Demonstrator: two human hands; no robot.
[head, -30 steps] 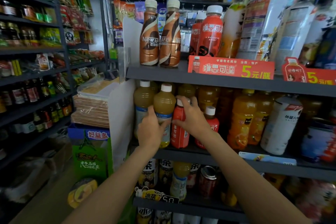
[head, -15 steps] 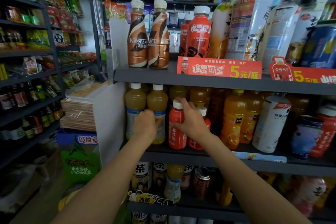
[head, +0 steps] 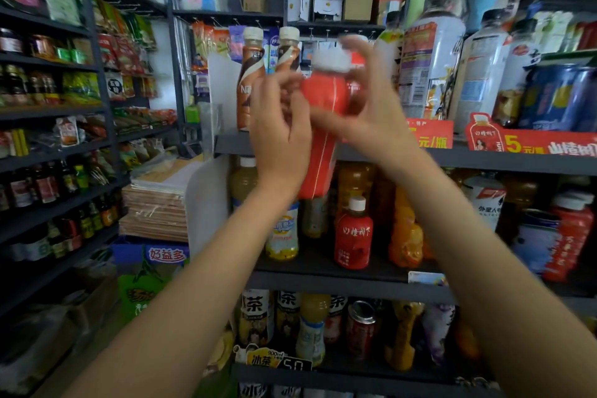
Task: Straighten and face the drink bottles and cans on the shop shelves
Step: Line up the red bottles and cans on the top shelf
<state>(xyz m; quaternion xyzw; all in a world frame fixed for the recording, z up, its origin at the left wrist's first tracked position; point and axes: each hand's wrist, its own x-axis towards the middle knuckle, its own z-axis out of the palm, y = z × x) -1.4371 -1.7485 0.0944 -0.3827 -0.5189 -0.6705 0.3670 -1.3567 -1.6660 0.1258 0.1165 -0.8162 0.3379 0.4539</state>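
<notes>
A red drink bottle (head: 323, 126) with a white cap is up in the air in front of the upper shelf (head: 504, 162), blurred by motion. My left hand (head: 280, 136) grips its left side with curled fingers. My right hand (head: 371, 113) holds its upper right side, thumb across the body and fingers curved up by the cap. Two brown coffee bottles (head: 250, 81) stand on the upper shelf just behind my left hand. On the middle shelf (head: 323, 279) below stand a second red bottle (head: 353, 233) and a pale yellow juice bottle (head: 282, 233).
Tall white-labelled bottles (head: 429, 68) and blue cans (head: 555, 97) fill the upper shelf to the right. Orange juice bottles (head: 405, 236) crowd the middle shelf. Tea bottles and cans (head: 360, 329) line the lower shelf. Dark racks of sauces and snacks (head: 48, 178) run along the left.
The red bottle has come up from the middle shelf to upper-shelf height. My left hand left the yellow juice bottle and joined my right hand on the red one.
</notes>
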